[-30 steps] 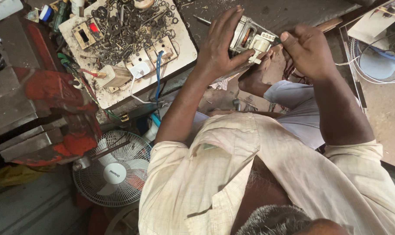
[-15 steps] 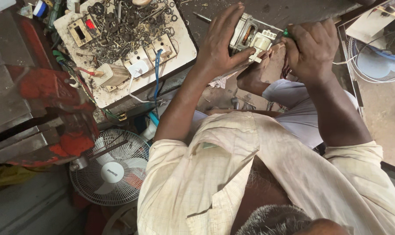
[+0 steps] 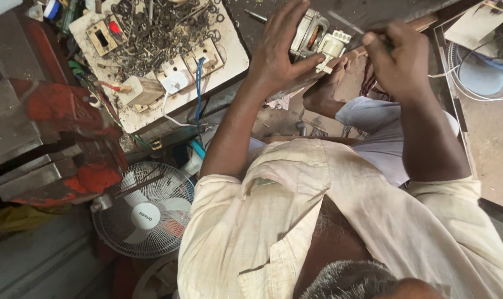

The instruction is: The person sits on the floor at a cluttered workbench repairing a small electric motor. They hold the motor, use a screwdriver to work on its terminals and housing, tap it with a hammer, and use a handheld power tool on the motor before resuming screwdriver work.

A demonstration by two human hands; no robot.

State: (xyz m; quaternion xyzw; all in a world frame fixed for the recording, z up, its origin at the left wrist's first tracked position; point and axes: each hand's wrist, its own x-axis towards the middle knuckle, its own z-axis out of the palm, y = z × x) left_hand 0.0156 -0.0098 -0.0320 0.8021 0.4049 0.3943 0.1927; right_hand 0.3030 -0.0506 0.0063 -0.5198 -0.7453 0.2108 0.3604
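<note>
Vise (image 3: 57,144), red and grey, sits at nine o'clock; below it, near seven o'clock, a white fan (image 3: 145,210) faces up from the floor; at eleven o'clock a white board (image 3: 229,55) carries beige switch and socket plates, one with a red rocker, under a heap of dark metal rings and scraps (image 3: 151,27), with a blue cable (image 3: 198,83) hanging from one socket; a small blue-and-white roll (image 3: 52,8) lies at the top left corner, its label too small to tell.

At twelve o'clock the left hand (image 3: 276,55) is spread over a small electric motor (image 3: 312,36) with a grey metal body and a white plastic terminal block, its grip wrapped around the motor, thumb pressed beneath; the motor rests at the edge of the dark bench (image 3: 373,11); just right of it, at one o'clock, the right hand (image 3: 398,63) is curled tight around a thin tool whose kind cannot be told, its tip close to the terminal block; at two o'clock a round wire fan guard (image 3: 478,72) lies with white cable across it.
</note>
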